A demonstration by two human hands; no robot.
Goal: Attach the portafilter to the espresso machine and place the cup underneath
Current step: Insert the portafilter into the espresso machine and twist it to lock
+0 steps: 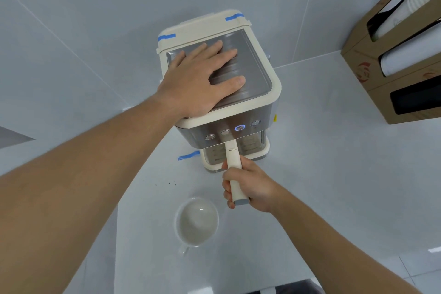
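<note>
A cream and steel espresso machine (257, 93) stands on the white counter against the tiled wall. My left hand (202, 79) lies flat on its metal top, fingers spread. The portafilter's cream handle (232, 160) sticks out from under the machine's front toward me, and my right hand (248, 185) is closed around it. The portafilter's head is hidden under the machine. A white cup (196, 222) sits empty on the counter in front of the machine, left of my right hand, its handle pointing toward me.
A cardboard dispenser (372, 74) with stacks of paper cups hangs at the upper right. Blue tape (188, 155) marks the counter by the machine's left foot. One button (239, 127) on the front glows blue. A dark object shows at the bottom edge.
</note>
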